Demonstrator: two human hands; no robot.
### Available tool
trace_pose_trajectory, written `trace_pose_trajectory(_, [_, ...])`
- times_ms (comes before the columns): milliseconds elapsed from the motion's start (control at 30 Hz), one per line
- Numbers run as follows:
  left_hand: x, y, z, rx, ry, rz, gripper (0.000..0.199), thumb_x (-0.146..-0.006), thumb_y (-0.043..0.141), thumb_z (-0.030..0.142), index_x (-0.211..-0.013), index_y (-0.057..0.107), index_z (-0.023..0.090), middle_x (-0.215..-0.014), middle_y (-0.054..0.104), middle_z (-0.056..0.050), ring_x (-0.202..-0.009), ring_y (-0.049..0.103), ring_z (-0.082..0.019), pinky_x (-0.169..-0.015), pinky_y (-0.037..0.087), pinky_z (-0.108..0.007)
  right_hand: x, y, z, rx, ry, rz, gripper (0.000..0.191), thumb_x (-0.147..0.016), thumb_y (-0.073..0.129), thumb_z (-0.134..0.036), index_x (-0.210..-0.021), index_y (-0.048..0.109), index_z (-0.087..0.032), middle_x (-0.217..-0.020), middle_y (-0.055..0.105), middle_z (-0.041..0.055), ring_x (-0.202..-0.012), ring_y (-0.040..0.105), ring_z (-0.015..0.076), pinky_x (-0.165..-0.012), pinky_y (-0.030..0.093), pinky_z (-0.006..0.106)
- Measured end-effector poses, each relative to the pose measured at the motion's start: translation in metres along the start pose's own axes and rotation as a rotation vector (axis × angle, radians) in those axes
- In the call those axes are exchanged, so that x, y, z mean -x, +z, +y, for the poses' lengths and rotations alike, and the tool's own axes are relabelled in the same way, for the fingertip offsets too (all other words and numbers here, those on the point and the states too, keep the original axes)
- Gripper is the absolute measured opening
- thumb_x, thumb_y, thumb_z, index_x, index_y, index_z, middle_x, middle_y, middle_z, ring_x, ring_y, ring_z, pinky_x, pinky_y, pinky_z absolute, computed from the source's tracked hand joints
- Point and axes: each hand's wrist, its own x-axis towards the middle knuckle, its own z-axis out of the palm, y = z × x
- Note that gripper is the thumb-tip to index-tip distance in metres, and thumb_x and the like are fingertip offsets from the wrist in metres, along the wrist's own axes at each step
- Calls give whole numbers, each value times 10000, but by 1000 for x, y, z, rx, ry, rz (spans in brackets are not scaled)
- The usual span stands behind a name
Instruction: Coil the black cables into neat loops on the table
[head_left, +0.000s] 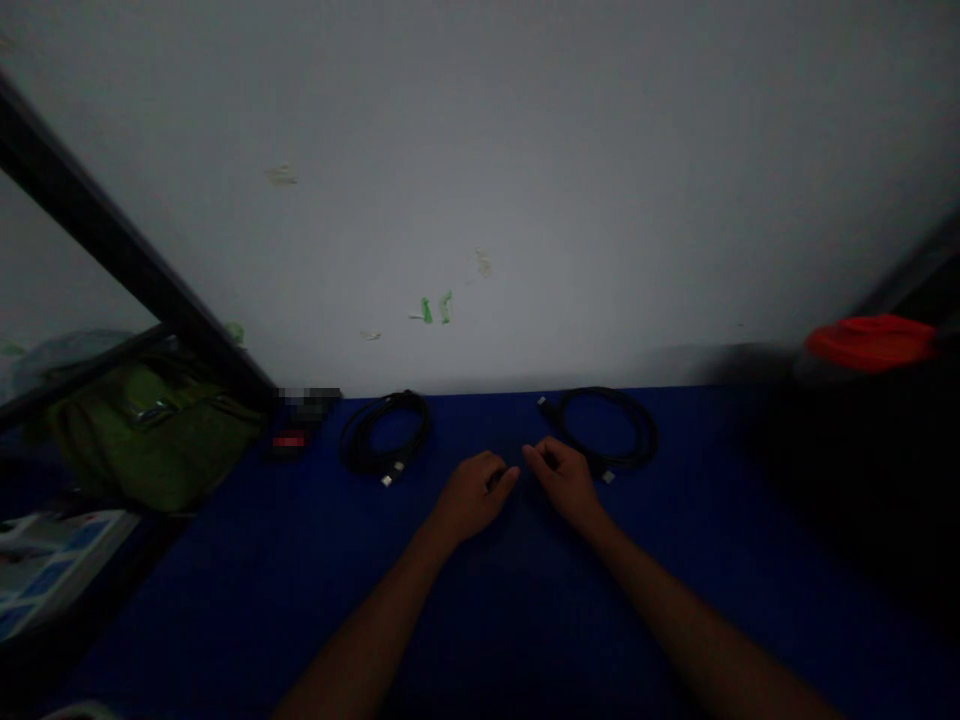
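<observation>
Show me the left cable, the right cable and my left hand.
Left cable (362,457): head view, on the coil's lower left.
Right cable (648,435): head view, on the loop's right side.
Left hand (472,494): head view, back of the hand.

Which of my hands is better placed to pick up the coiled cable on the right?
Likely the right hand: it's beside that black cable, while the left hand is farther away, nearer the other coil.

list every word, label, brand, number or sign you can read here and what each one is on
No text can be read.
Dark item: pixelated, unreadable.
Blue-and-white thing at the left edge: too blurred to read.
Left cable and right cable: too dark to make out any lettering.
</observation>
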Motion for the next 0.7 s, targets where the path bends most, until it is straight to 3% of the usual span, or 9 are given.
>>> trace_pose_trajectory(567, [0, -2, 0, -25, 13, -29, 354, -884, 366, 391, -661, 527, 168, -663, 522, -9, -636, 507, -127, -615, 394, -248, 0, -1, -2, 28, -5, -5, 347, -790, 478, -423, -545, 394, -191, -517, 368, -45, -497, 377, 102, -484, 294, 227])
trace_pose_trajectory(633, [-1, -9, -1, -44, 10, 30, 302, -879, 382, 379, -739, 551, 171, -735, 548, -24, -710, 534, -141, -674, 422, -261, 1, -1, -2, 30, 2, -4, 343, -793, 478, -420, -550, 401, -191, -520, 378, -42, -498, 384, 104, -486, 301, 227])
trace_pose_trajectory(700, [-3, -20, -6, -96, -20, 182, 237, -866, 415, 364, -883, 556, 175, -892, 562, -56, -848, 545, -165, -772, 435, -291, 1, -1, -3, 30, 10, -5, 339, -798, 477, -419, -556, 413, -190, -522, 394, -37, -502, 391, 107, -484, 304, 225])
